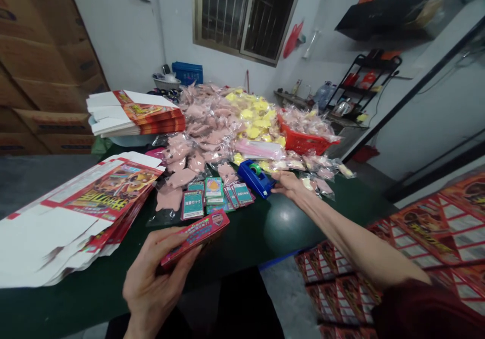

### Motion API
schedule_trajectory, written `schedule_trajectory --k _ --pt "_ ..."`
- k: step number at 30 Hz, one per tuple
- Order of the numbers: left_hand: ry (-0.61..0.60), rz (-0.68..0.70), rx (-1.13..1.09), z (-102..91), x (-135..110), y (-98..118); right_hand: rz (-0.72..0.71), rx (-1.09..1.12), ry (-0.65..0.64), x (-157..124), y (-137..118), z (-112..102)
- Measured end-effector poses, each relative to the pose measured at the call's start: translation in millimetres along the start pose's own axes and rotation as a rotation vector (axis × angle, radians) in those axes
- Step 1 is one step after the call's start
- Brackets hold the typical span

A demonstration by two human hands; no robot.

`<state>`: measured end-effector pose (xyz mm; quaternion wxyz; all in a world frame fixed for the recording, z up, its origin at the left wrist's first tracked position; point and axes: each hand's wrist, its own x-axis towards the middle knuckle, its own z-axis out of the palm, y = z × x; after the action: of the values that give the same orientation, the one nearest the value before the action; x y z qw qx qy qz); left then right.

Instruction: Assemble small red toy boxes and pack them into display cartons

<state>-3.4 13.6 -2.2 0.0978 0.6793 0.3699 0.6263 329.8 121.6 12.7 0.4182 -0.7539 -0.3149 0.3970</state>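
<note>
tableside, left hand point(155, 283) grips box point(195, 238), right hand point(290, 186) outstretched

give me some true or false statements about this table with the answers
The left hand holds a red box. True.

The right hand holds the red basket. False: it is beside the blue tape dispenser, and the basket stands farther back.

The blue tape dispenser has a green roll in it. True.

The window has no bars. False: metal bars cover it.

Flat printed cardboard sheets lie stacked on the green table. True.
</note>
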Motion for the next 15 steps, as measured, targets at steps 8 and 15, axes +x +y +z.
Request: schedule_trajectory --k 8,15 --pt "0.004 0.006 0.032 -0.3 -1 -4 -0.151 0.14 0.059 -2 51 0" --pt "0.044 0.015 0.0 1.4 -1 -4 -0.297 0.005 0.207 -7 63 4"
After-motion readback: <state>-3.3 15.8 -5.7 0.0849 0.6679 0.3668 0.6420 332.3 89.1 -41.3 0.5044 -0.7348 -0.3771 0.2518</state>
